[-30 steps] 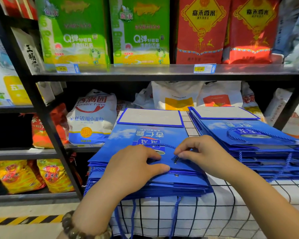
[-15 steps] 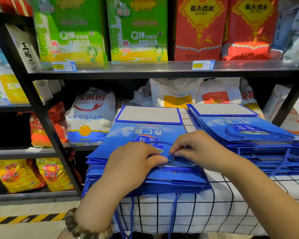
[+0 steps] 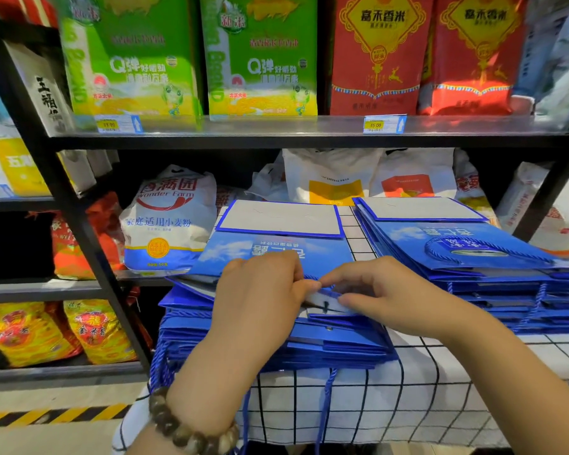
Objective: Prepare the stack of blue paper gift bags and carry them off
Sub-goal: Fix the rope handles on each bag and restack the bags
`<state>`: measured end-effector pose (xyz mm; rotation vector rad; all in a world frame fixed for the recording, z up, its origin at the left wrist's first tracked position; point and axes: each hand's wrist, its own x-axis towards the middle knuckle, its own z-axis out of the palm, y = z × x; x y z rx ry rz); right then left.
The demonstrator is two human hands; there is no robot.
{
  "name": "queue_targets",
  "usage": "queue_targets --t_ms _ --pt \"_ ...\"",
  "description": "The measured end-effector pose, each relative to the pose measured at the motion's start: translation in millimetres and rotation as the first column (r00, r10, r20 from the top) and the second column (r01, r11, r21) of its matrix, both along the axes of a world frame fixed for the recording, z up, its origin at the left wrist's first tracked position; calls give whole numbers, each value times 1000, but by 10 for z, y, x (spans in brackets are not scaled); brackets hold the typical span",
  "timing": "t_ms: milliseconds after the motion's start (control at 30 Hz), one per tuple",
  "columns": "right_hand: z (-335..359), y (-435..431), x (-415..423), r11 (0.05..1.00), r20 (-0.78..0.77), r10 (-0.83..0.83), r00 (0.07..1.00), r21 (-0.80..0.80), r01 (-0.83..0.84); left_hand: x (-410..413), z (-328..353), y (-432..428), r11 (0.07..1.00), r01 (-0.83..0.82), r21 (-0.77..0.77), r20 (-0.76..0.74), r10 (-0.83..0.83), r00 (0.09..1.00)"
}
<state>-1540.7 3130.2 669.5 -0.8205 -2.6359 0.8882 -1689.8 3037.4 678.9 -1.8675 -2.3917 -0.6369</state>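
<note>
Together the left hand (image 3: 260, 297) and right hand (image 3: 385, 295) pinch the top bag (image 3: 276, 252) on the near blue stack (image 3: 342, 344)

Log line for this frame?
left hand: pinches top bag rim | right hand: pinches same rim | stack: on table

Plainly a grocery shop. Black metal shelving (image 3: 79, 244) packed with retail goods: on its upper board, green rice bags (image 3: 260, 60) beside red rice bags (image 3: 378, 54), all facing outward. Clipped to that board's front edge, yellow price tags (image 3: 384, 124) (45.00 legible on the right one). One board lower, a flour sack (image 3: 168, 221). On the floor below its left end, hazard striping (image 3: 53, 413).
</note>
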Motion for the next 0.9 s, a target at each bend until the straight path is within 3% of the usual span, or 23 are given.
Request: queue_targets --t_ms 100,267,433,533,667,767,833,900 --pt "-37 12 9 999 -51 -23 998 -50 20 126 -31 -33 995 -12 100 -123 24 992" --pt "-79 -18 -11 999 -122 -19 992 26 22 273 -67 43 984 -53 -171 -293 1 956" --pt "-122 -64 -12 996 -183 -73 980 30 80 335 -94 90 984 -13 -179 -360 -53 932" --pt "-159 -26 14 952 -171 -185 968 215 220 307 -128 58 985 54 -165 -367 -112 923" --pt "-218 9 59 939 -192 -175 966 261 223 250 -153 -26 974 161 -157 -236 -195 952" --pt "-278 -29 62 895 -270 -135 953 379 234 160 -89 -42 977 181 -111 76 -173 982" --pt "-275 -51 63 893 -287 -131 949 382 239 94 -30 -6 986 161 -44 275 -143 951" --pt "-276 -67 59 898 -298 -132 945 369 242 72 -2 77 990 130 -45 276 -113 955"
